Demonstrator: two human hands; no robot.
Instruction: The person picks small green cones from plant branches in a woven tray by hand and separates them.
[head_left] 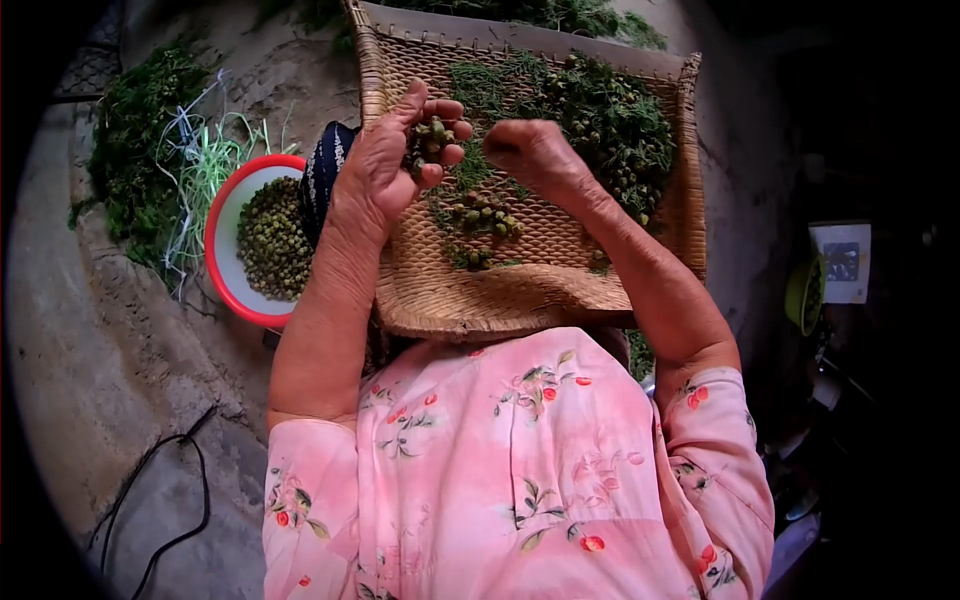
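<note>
My left hand (382, 165) is turned palm up over the woven tray, its fingers curled around a small handful of green seed cones (428, 143). To its right, my right hand (540, 158) hangs above the tray with its fingers drawn together. Whatever they may hold is hidden. The wicker tray (560, 285) rests in front of my body. A heap of green sprigs with cones (622, 135) covers its far right part, and a few loose cones (490, 218) lie below my hands.
At left stands a red-rimmed white bowl (216, 222) holding many picked cones. Behind it are pale plastic strands (205, 165) and a pile of green sprigs (140, 150). A black cable (205, 480) crosses the concrete floor. A green-yellow container (797, 295) is at right.
</note>
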